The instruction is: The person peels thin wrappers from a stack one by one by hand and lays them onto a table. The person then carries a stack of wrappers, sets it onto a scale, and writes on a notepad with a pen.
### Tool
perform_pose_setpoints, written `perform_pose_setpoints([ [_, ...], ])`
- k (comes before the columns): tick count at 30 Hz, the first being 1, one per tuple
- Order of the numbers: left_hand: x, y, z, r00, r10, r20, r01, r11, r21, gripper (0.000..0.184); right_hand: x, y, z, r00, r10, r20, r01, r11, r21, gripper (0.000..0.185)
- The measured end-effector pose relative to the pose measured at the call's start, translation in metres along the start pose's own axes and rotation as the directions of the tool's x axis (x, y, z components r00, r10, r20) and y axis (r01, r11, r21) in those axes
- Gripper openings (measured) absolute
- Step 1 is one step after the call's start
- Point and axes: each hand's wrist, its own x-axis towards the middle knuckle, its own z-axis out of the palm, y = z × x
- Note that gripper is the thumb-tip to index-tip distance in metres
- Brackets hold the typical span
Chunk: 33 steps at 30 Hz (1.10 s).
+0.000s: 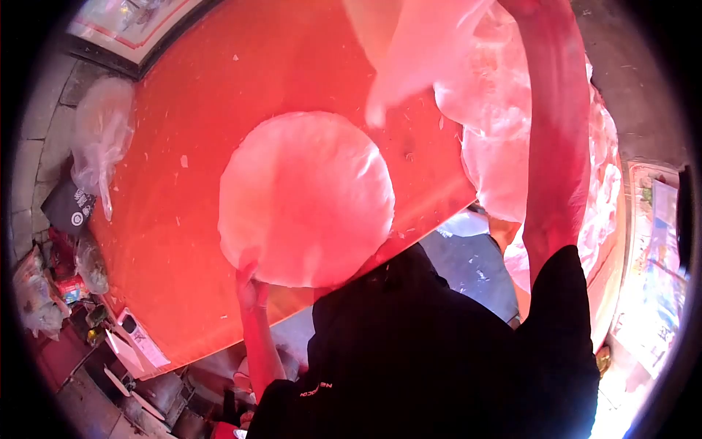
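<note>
A large, thin round sheet (307, 197), like flatbread or rolled dough, lies flat on the orange-red tabletop (183, 241). My left hand (252, 285) is at its near left edge, with fingers closed on the rim; part of the grip is hidden. My right arm reaches far forward over the right side, and its hand lies beyond the top of the view. Left of that arm, a pale sheet (424, 51) hangs blurred by motion; what holds it is out of view. More pale, thin sheets (493, 110) lie heaped under and around my right arm.
A clear plastic bag (102, 132) and a dark printed packet (69, 205) are at the table's left edge. A phone-like dark object (129, 323) rests on the near left corner. A framed panel (131, 29) borders the far left. Small pale scraps dot the tabletop.
</note>
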Motion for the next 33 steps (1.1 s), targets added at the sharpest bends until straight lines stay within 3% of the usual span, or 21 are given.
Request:
perform_pose_setpoints([
  [4,0.001,-0.001,-0.022,0.995,-0.084,0.049,0.085,0.996,-0.037,0.053,-0.016,0.088,-0.151,0.936,0.041,-0.35,0.015,0.988,0.156,0.021],
  [6,-0.007,0.005,-0.008,0.987,0.007,0.162,0.014,0.992,-0.129,0.051,-0.064,0.151,-0.192,0.826,0.198,-0.528,-0.08,0.968,0.238,0.017],
  [7,-0.003,0.001,-0.017,0.987,0.004,0.162,0.018,0.991,-0.135,0.051,-0.095,0.18,-0.187,0.726,0.288,-0.624,-0.231,0.958,0.173,0.015],
  [8,0.003,-0.003,-0.033,0.94,0.06,0.337,0.01,0.979,-0.202,0.051,-0.12,0.176,-0.144,0.731,0.339,-0.592,-0.319,0.937,0.141,0.016],
  [9,0.006,-0.005,-0.042,0.86,0.127,0.494,0.01,0.964,-0.266,0.052,-0.148,0.195,-0.104,0.818,0.234,-0.526,-0.289,0.957,-0.023,0.019],
  [10,-0.006,0.003,-0.014,0.867,0.121,0.484,0.01,0.966,-0.259,0.052,-0.177,0.215,-0.064,0.886,0.125,-0.447,-0.226,0.958,-0.18,0.023],
  [11,-0.023,0.015,0.045,0.946,0.116,0.303,-0.076,0.987,-0.142,0.047,-0.189,0.227,-0.024,0.88,0.141,-0.454,-0.238,0.957,-0.164,0.023],
  [12,-0.026,0.019,0.083,0.984,0.139,0.113,-0.139,0.99,-0.006,0.042,-0.194,0.237,0.021,0.937,0.301,-0.179,-0.323,0.94,-0.112,0.033],
  [15,-0.011,0.017,0.096,0.965,0.143,0.217,-0.206,0.931,0.302,0.037,-0.209,0.197,0.165,0.827,0.482,0.29,-0.321,0.827,-0.462,0.053],
  [16,-0.008,0.019,0.098,0.958,0.132,0.253,-0.224,0.896,0.383,0.037,-0.21,0.193,0.179,0.814,0.492,0.308,-0.339,0.833,-0.436,0.053],
  [19,-0.013,0.023,0.119,0.969,0.162,0.187,-0.225,0.891,0.395,0.039,-0.207,0.196,0.196,0.796,0.532,0.289,-0.368,0.804,-0.467,0.055],
  [21,-0.016,0.025,0.118,0.97,0.14,0.197,-0.205,0.91,0.36,0.042,-0.202,0.194,0.177,0.653,0.695,0.3,-0.703,0.704,-0.1,0.049],
  [23,-0.018,0.025,0.117,0.978,0.087,0.19,-0.151,0.923,0.354,0.049,-0.206,0.216,0.168,0.709,0.649,0.275,-0.645,0.755,-0.12,0.044],
  [25,-0.024,0.025,0.126,0.969,0.128,0.211,-0.206,0.889,0.408,0.055,-0.215,0.229,0.172,0.758,0.6,0.255,-0.586,0.799,-0.137,0.039],
  [27,-0.025,0.021,0.127,0.974,0.163,0.16,-0.217,0.877,0.429,0.056,-0.22,0.236,0.193,0.873,0.466,0.145,-0.428,0.874,-0.231,0.034],
  [29,-0.024,0.023,0.125,0.973,0.202,0.115,-0.233,0.86,0.453,0.058,-0.219,0.238,0.2,0.836,0.496,0.236,-0.455,0.866,-0.21,0.033],
  [31,-0.028,0.025,0.118,0.979,0.17,0.113,-0.2,0.913,0.356,0.058,-0.222,0.241,0.203,0.785,0.526,0.327,-0.49,0.85,-0.194,0.032],
  [33,-0.029,0.023,0.114,0.98,0.158,0.12,-0.187,0.938,0.29,0.058,-0.222,0.244,0.194,0.704,0.635,0.319,-0.68,0.732,0.045,0.029],
])
